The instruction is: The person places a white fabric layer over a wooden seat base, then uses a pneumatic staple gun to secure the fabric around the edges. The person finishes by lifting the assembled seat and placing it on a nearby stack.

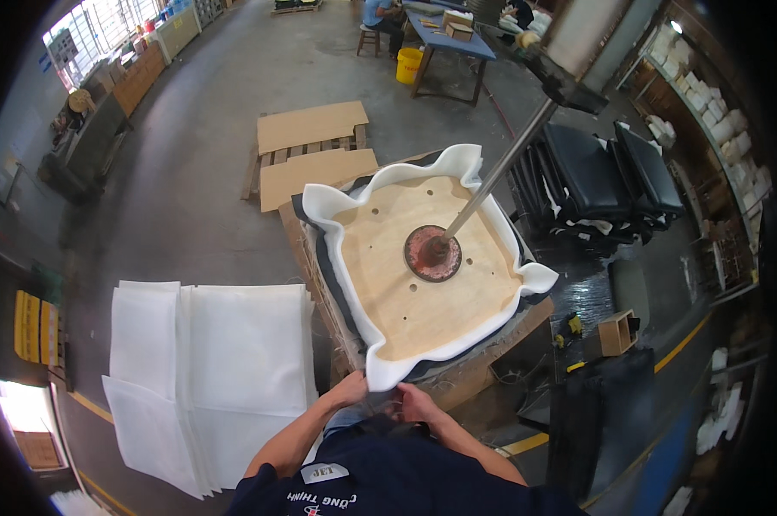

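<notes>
A square plywood board [380, 258] with several holes lies inside white padding [388, 365] whose wavy edge stands up around it and flares at the corners. Dark cover material [337, 275] shows outside the padding. A round reddish press foot [423, 267] on a metal rod [500, 168] rests on the board. At the near corner, my left hand [349, 390] is closed just left of the padding's tip. My right hand [417, 404] is closed just right of that tip, thumb and fingers together. What either hand grips is too small and dark to make out.
Stacked white sheets [246, 344] lie at the left. Brown boards [313, 127] sit on a pallet ahead. Black padded pieces [591, 172] are piled at the right, near an open wooden box [616, 333]. A person [380, 15] sits by a blue-topped table [449, 36] far off.
</notes>
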`<action>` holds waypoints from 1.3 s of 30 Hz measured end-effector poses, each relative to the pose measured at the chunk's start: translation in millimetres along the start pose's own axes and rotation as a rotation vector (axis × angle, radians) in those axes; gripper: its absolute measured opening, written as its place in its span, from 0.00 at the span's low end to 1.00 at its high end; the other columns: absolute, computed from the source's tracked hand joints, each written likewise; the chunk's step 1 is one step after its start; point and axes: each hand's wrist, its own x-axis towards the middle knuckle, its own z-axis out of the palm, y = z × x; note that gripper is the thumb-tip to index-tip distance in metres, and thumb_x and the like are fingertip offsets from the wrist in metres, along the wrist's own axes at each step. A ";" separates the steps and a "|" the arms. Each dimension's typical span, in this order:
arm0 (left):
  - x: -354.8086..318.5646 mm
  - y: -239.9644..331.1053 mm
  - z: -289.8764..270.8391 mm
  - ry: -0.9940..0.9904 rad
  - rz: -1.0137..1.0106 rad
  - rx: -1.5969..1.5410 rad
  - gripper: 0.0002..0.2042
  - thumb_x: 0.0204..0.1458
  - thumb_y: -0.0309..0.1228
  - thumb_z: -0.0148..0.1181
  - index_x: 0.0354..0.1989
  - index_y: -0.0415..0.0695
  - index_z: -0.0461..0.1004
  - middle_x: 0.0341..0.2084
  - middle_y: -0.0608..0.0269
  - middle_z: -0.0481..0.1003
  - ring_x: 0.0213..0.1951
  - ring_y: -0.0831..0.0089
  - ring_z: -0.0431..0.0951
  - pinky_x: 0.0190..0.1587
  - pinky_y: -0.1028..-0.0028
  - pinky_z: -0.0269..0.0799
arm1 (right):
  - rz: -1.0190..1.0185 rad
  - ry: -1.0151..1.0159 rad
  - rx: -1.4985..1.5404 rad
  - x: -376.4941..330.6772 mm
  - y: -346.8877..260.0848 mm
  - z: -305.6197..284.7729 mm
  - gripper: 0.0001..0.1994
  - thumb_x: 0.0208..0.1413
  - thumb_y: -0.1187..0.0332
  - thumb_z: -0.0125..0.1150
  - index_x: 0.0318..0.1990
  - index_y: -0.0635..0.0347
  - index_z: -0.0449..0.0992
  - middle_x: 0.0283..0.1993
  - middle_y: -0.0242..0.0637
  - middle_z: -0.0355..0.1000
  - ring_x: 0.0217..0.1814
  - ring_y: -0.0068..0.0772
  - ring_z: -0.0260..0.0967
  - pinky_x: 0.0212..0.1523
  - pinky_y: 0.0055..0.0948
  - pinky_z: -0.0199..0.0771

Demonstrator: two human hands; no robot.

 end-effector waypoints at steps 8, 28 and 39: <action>26.6 -44.6 15.2 0.091 0.358 0.226 0.23 0.66 0.39 0.43 0.39 0.26 0.76 0.29 0.26 0.76 0.35 0.33 0.79 0.39 0.48 0.73 | -0.089 0.317 -0.018 -15.1 3.6 56.3 0.14 0.64 0.58 0.56 0.51 0.54 0.73 0.42 0.34 0.73 0.39 0.36 0.74 0.36 0.39 0.73; -14.6 -6.0 23.1 0.052 0.213 0.087 0.16 0.65 0.39 0.48 0.41 0.36 0.76 0.22 0.48 0.77 0.25 0.59 0.79 0.30 0.61 0.72 | -0.569 0.648 -0.239 -18.3 21.1 93.7 0.21 0.67 0.57 0.56 0.29 0.66 0.77 0.21 0.36 0.71 0.17 0.27 0.67 0.16 0.30 0.60; 12.5 -35.3 15.3 -0.116 -0.104 -0.018 0.33 0.59 0.58 0.51 0.36 0.32 0.79 0.19 0.54 0.77 0.20 0.69 0.76 0.23 0.70 0.66 | -0.110 0.465 -0.842 -17.1 15.0 52.0 0.30 0.64 0.39 0.58 0.34 0.63 0.85 0.29 0.38 0.80 0.33 0.31 0.77 0.39 0.33 0.75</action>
